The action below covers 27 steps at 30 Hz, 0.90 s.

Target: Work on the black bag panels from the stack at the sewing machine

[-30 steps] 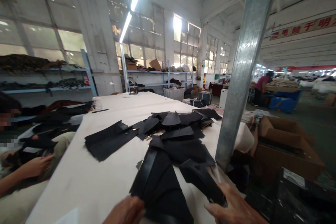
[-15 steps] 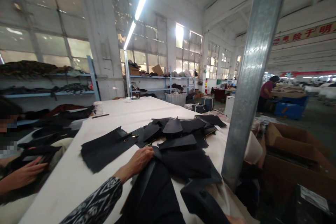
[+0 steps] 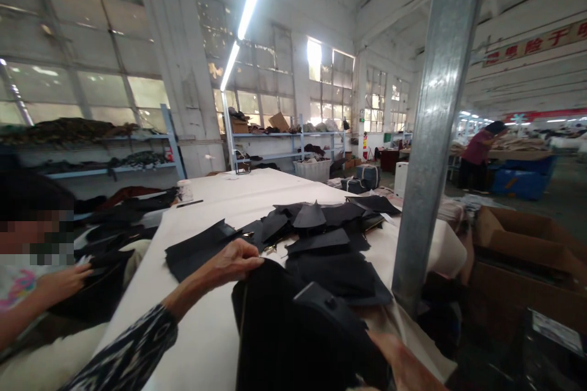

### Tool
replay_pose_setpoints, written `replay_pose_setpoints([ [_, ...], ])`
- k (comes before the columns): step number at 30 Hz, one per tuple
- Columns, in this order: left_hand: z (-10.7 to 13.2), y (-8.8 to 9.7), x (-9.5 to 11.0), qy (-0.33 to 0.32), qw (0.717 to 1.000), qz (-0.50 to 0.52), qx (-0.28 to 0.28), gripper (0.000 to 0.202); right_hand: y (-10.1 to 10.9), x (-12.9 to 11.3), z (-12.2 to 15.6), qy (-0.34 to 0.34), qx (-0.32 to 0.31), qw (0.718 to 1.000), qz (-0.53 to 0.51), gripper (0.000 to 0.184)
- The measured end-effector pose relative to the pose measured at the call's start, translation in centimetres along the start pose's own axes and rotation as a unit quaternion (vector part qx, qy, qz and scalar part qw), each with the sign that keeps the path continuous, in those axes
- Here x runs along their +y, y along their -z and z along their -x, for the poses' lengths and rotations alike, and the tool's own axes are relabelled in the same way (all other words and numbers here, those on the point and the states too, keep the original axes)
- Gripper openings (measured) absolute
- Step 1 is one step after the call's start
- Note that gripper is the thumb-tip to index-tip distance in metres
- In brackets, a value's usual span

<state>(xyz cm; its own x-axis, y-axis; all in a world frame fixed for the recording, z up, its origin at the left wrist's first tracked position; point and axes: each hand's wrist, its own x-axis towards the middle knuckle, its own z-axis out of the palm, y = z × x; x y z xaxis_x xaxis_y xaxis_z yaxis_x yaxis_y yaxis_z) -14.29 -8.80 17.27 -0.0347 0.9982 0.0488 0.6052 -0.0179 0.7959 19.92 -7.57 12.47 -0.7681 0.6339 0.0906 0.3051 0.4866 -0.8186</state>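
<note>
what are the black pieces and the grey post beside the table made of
The black cut pieces look like matte woven cloth: they drape and fold limply, and some edges look frayed, though the exact fibre cannot be told. The tall grey post looks like galvanised steel, from its mottled silvery sheen and sharp bright streaks.

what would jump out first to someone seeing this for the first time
A heap of black fabric pieces sprawls across the white cutting table, and the left hand lifts the top edge of the nearest dark piece. A shiny metal post cuts through the right foreground.
</note>
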Motion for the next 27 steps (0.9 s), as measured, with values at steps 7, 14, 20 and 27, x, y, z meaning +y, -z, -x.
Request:
replay_pose_setpoints([
  [7, 1.5, 1.5, 1.5, 0.001, 0.992, 0.080, 0.099, 0.044, -0.3, -1.1, -0.1, -0.004, -0.019, 1.000, -0.018, 0.034],
  [14, 4.2, -3.0, -1.6, 0.060, 0.944, 0.281, 0.161, 0.040, -0.2, -4.8, 1.7, -0.014, -0.005, 1.000, 0.011, 0.028],
  [20, 5.5, -3.8, -0.6, 0.034, 0.902, 0.407, 0.139, 0.031, -1.9, -3.9, -0.1, -0.059, -0.015, 0.997, -0.042, 0.043],
  [27, 5.4, -5.1, -0.6, 0.012, 0.873, 0.479, 0.088, 0.023, -2.3, -4.7, -0.6, -0.041, 0.004, 0.996, -0.076, 0.049],
])
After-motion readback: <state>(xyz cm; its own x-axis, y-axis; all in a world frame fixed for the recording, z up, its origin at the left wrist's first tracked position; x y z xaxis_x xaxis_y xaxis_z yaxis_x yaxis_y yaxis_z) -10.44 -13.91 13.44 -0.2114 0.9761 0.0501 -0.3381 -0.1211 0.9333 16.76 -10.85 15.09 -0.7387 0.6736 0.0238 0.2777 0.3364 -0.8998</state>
